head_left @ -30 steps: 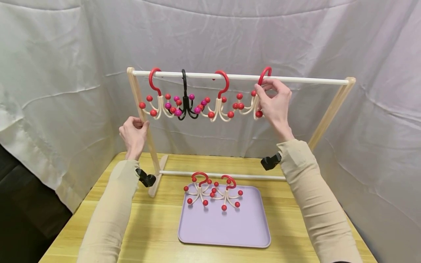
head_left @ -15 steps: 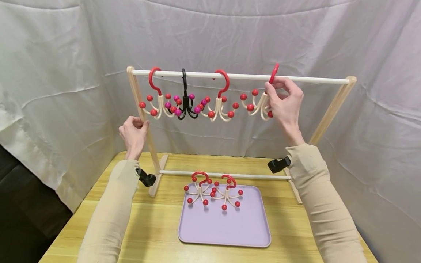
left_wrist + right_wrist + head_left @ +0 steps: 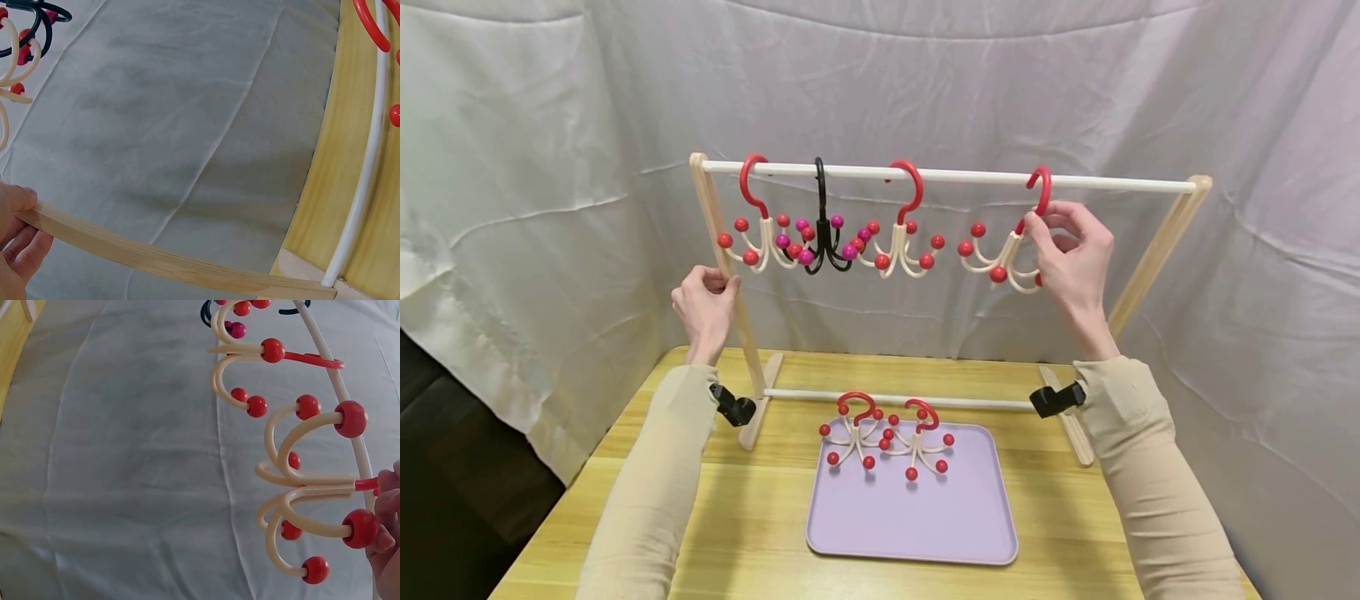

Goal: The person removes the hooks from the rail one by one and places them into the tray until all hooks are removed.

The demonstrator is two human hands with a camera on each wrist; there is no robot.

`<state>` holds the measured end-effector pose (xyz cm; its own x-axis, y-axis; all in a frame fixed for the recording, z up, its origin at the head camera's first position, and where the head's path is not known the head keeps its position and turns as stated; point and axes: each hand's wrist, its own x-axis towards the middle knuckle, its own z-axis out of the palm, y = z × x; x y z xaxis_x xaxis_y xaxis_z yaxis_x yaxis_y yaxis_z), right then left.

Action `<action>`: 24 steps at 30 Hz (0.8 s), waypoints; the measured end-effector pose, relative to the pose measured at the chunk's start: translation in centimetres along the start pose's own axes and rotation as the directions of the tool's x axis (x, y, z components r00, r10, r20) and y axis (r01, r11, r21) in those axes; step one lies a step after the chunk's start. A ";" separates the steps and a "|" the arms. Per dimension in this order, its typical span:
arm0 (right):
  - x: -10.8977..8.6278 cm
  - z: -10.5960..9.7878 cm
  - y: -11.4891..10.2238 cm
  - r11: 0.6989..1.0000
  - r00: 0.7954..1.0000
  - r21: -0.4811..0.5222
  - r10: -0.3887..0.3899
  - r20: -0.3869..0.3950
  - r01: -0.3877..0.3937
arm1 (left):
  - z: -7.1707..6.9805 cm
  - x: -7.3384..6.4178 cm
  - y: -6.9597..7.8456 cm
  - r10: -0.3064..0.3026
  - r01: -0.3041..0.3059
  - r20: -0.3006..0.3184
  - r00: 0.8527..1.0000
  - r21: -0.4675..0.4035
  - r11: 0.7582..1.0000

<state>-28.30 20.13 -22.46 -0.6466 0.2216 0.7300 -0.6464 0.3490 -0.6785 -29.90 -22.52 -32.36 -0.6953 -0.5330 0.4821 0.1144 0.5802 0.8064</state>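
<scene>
My right hand (image 3: 1075,258) pinches the red neck of a cream multi-hook hanger (image 3: 1000,262) with red ball tips. Its red hook (image 3: 1045,187) overlaps the white top rail (image 3: 1120,183) in the head view, right of the other hangers. In the right wrist view, the cream prongs (image 3: 306,487) spread out just beyond my fingertips. My left hand (image 3: 706,308) grips the left wooden post (image 3: 125,244) of the rack below the rail. Along that rail hang a red-hooked cream hanger (image 3: 765,246), a black hanger (image 3: 823,242) with magenta balls and another red-hooked cream one (image 3: 898,242).
A lilac tray (image 3: 917,525) lies on the wooden table (image 3: 760,517), with two red-hooked cream hangers (image 3: 856,437) at its back edge. The rack's lower white bar (image 3: 970,402) runs behind the tray. Grey fabric (image 3: 850,92) surrounds the rack.
My right hand has moved right along the rail with its hanger. The hook rose above the rail, then came down lower and turned. My left hand stays on the post.
</scene>
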 end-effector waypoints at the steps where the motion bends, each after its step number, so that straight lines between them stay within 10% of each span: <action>1: -0.2 -0.2 0.1 1.000 1.000 -0.004 -0.001 0.003 0.001 | 0.0 0.0 0.0 -0.003 0.003 0.005 1.000 0.001 1.000; 24: -5.1 -3.7 5.9 0.966 0.949 -0.136 0.244 0.202 -0.219 | 0.2 0.1 -0.3 0.011 -0.011 -0.010 1.000 0.004 1.000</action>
<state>-27.33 24.39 -29.93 -0.8527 0.1112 0.5105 -0.4277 0.4125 -0.8043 -30.11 -22.64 -32.59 -0.6872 -0.5327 0.4939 0.1189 0.5883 0.7999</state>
